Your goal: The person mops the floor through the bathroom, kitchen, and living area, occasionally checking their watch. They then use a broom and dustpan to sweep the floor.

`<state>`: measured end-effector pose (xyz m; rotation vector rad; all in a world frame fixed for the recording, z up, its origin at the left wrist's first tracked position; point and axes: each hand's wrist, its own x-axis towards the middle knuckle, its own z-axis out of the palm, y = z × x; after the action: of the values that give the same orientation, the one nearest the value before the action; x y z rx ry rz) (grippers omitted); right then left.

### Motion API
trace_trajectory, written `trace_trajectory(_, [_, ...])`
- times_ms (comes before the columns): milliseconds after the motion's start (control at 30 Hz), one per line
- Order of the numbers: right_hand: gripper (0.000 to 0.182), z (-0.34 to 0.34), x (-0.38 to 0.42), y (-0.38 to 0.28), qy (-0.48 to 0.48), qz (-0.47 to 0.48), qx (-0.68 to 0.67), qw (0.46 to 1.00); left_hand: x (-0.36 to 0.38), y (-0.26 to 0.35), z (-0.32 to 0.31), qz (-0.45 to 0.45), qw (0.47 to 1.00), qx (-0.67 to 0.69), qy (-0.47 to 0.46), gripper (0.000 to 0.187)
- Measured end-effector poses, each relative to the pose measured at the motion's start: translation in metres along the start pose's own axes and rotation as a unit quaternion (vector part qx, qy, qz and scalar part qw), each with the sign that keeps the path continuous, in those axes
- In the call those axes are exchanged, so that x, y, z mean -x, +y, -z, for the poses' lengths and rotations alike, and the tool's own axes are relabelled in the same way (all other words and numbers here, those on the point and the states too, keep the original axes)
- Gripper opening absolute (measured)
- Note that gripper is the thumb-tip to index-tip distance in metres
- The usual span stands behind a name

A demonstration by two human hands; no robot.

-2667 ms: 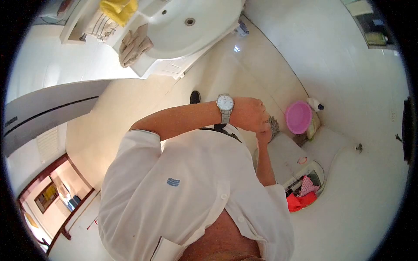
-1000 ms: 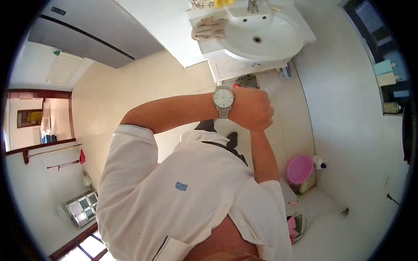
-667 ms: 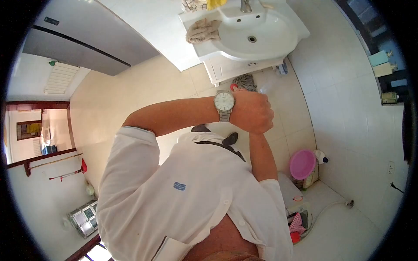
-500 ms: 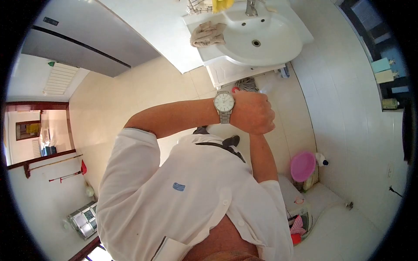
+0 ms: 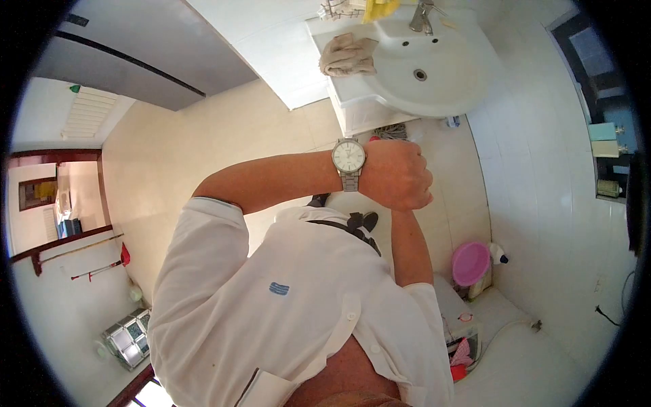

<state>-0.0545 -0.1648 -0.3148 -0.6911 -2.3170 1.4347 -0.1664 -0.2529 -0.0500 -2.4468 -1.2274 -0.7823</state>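
My left hand [image 5: 397, 174] is closed in a fist, back of the hand up, in front of my chest. Its curled fingers face right, and whatever may lie inside them is hidden. A silver watch [image 5: 348, 156] with a white face is on my left wrist. My right forearm [image 5: 409, 244] rises from the white sleeve and passes behind my left hand, which covers my right hand, so its fingers do not show. Beyond my hands is the white sink [image 5: 444, 91], with a beige cloth [image 5: 347, 55] on its left corner.
A faucet [image 5: 422, 17] stands at the back of the sink. Under the basin lies a grey mop head [image 5: 391, 131]. A pink basin [image 5: 470, 264] is at the right by the wall. At the upper left is a grey fridge [image 5: 156, 47]. Shelves with boxes [image 5: 603, 140] are far right.
The view has shifted a little, so the sink and cloth now appear farther right. My left fist and both arms hold nearly the same pose.
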Motion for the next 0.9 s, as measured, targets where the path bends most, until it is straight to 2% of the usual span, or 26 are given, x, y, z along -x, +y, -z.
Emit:
trace_trajectory(100, [0.02,-0.01,-0.005,-0.006,-0.005,0.004,0.0,1.0,0.009,0.001,0.004,0.006,1.0,0.004,0.016,0.03])
trace_trajectory(167, [0.02,-0.015,-0.007,-0.01,-0.008,0.009,-0.001,1.0,0.013,0.003,0.006,0.021,1.0,-0.012,0.018,0.02])
trace_trajectory(700, [0.02,-0.015,-0.01,-0.013,-0.021,0.012,0.005,1.0,0.022,0.012,0.004,0.035,0.999,-0.009,0.017,0.021])
trace_trajectory(900, [0.021,-0.022,-0.016,-0.016,-0.024,0.019,-0.002,1.0,0.022,0.014,0.0,0.034,0.998,-0.004,0.052,0.019])
